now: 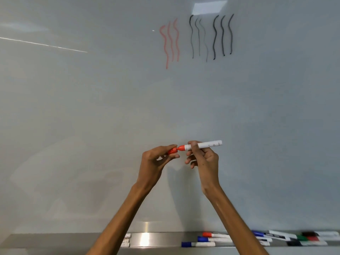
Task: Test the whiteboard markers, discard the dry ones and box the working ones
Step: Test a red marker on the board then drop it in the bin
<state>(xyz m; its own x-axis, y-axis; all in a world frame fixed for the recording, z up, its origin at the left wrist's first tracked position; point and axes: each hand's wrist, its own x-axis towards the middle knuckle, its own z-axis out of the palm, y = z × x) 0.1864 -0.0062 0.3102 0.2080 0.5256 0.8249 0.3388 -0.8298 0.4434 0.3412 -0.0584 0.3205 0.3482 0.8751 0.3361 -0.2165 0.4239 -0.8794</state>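
the right hand (pixel 204 159) is gripping a marker (pixel 207 145), fingers curled round the white barrel near its red nose, and the rest of the barrel is sticking out past the hand to the right. just left of it, the left hand (pixel 156 159) is pinching the red cap (pixel 172 151) between thumb and fingertips. the cap is meeting the marker's red nose in the gap between the two hands; how far it is pushed on, i cannot tell. both hands are hovering in front of the board (pixel 92 107).

high above the gap between the hands, three pale wavy red lines (pixel 172 43) are running down the board. above the right hand, six wavy black lines (pixel 213 37) are standing in two sets of three, the set nearer the red lines thinner and greyer.

well below the hands, a tray (pixel 73 240) is running along the board's bottom edge. other markers (pixel 195 244) are lying on it, mostly under and right of the right forearm, with blue, red, green and black caps, the far right ones blurred. a few white ends are peeking out beside the left forearm.
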